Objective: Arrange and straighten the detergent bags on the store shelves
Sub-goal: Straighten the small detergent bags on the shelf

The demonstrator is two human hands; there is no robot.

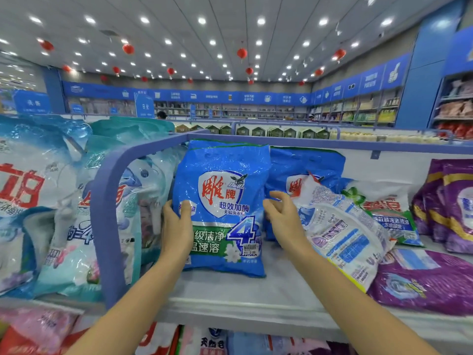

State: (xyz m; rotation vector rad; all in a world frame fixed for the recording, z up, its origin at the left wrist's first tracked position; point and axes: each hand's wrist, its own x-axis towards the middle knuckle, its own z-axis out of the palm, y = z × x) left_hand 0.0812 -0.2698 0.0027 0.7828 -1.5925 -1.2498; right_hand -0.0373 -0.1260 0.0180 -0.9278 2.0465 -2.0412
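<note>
- Grips the blue detergent bag (222,208) at its left edge with the left hand (176,224), thumb laid across the front face, fingers tucked round the side.
- Holds the right hand (281,219) at the same bag's right edge, fingers spread and loosely bent, clasping nothing; cannot tell whether the fingertips touch the plastic.
- Blue detergent bag: upright on the white shelf (230,295), printed face outward, just right of the blue rail divider (102,201).
- Behind and to the right, a second blue bag (307,162) of the same print, upright near the back rail, partly hidden by the right hand.
- In front of that one, a white bag (343,234), tilted, its top against the second blue bag, its lower end over a flat purple bag (430,280).
- Behind the white bag, a green-and-white bag (389,213), leaning back.
- At the far right, upright purple bags (450,201), close together.
- Left of the divider, pale blue and teal bags (76,213), crowded and leaning at different angles.
- On the shelf below, only the tops of pink, red and white bags (215,342).
- Overhead, red lanterns (242,53) hung from the lit ceiling.
</note>
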